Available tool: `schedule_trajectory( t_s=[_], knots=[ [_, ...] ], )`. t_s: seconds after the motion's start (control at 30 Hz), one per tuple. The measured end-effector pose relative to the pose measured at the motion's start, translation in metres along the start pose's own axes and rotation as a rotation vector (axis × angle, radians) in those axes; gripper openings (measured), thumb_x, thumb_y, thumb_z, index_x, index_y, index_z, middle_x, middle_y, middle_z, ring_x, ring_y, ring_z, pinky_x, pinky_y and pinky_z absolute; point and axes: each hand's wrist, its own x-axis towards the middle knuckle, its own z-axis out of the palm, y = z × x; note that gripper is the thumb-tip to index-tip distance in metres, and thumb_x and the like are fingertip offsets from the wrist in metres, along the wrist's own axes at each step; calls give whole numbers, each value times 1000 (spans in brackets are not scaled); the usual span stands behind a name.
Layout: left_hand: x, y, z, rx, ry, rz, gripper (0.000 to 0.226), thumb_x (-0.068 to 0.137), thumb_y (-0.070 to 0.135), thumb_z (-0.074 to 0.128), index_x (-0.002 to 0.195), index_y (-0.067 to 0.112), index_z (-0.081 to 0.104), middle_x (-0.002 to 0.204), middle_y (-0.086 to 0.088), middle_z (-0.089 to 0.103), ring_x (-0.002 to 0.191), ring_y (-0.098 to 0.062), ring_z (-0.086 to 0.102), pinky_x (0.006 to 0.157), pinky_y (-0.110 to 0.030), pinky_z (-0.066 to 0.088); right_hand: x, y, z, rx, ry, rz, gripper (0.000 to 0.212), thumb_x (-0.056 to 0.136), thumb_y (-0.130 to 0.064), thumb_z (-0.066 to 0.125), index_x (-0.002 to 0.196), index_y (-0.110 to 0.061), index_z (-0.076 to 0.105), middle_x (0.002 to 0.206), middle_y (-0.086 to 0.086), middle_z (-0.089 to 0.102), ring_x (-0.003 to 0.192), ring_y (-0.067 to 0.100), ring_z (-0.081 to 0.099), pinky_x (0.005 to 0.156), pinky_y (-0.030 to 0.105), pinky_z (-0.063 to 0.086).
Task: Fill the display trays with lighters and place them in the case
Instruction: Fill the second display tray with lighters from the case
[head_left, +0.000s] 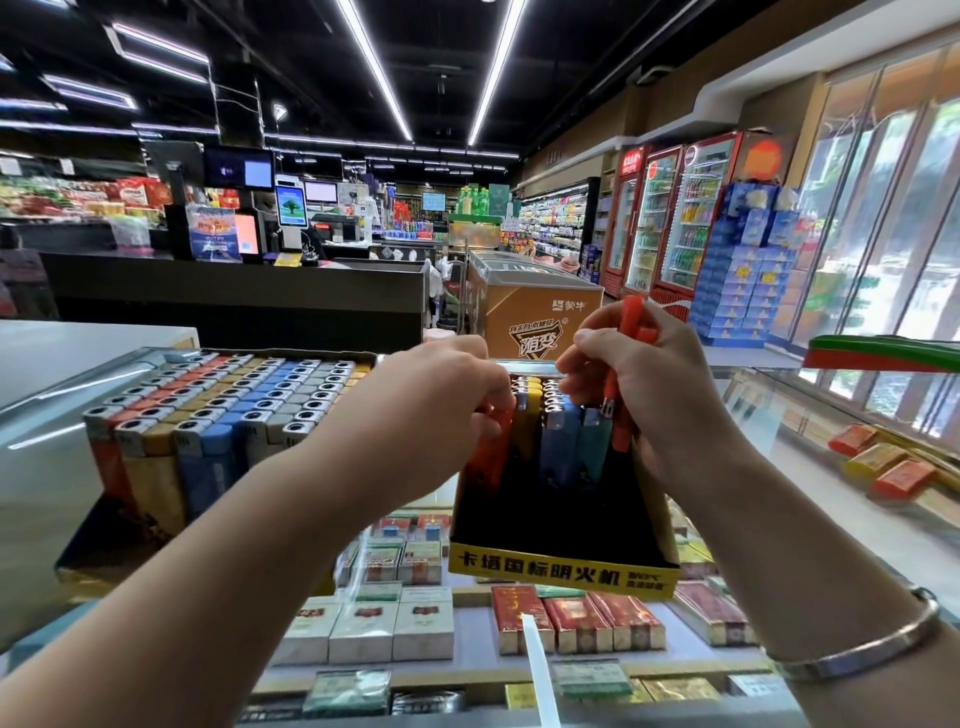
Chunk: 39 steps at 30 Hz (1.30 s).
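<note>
While left fingers (485, 395) pinch one orange lighter (488, 447) in the tray (561, 569), right fingers (587, 353) grip several

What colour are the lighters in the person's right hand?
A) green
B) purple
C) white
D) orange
D: the right hand grips a small bunch of orange lighters above the yellow-fronted display tray.

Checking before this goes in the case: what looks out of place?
The black-and-yellow display tray is only part filled: its front is bare. The right hand holds orange lighters upside down, metal heads pointing downward, unlike the lighters standing in the tray.
</note>
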Motion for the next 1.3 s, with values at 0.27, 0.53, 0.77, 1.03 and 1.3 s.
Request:
schedule_trajectory(
  t_s=[0.27,0.53,0.77,1.03,1.3],
  knots=[
    [-1,2,8,-101,118,-8,23,78,23,72,75,38,54,77,21,46,70,-2,51,58,-13,38,0,0,0,-17,1,-4,9,89,-3,54,82,-7,57,66,10,64,58,22,61,54,27,52],
    [3,-2,5,-534,19,-181,14,66,24,79,61,31,68,74,12,61,60,3,58,59,-24,52,1,-1,-1,32,-11,21,12,91,-14,55,79,-12,56,64,7,66,57,22,59,52,26,51],
    [1,7,10,-473,21,-154,15,66,47,68,68,35,61,92,16,49,78,-5,54,70,-27,48,2,-1,-3,92,-2,49,15,93,-25,53,83,-14,55,64,5,68,58,19,62,52,25,51],
    [-3,24,12,-607,156,36,28,70,49,70,93,38,57,96,29,61,92,0,57,83,-26,47,-5,-11,3,361,-281,-23,34,71,-52,50,71,-20,59,73,7,69,71,21,67,68,32,56],
    [0,27,11,-857,239,30,15,74,31,64,88,29,62,99,24,66,83,1,63,65,-12,48,-3,-10,4,423,-334,24,35,79,-46,50,92,-13,51,95,18,71,91,37,64,77,44,57]
  ],
)
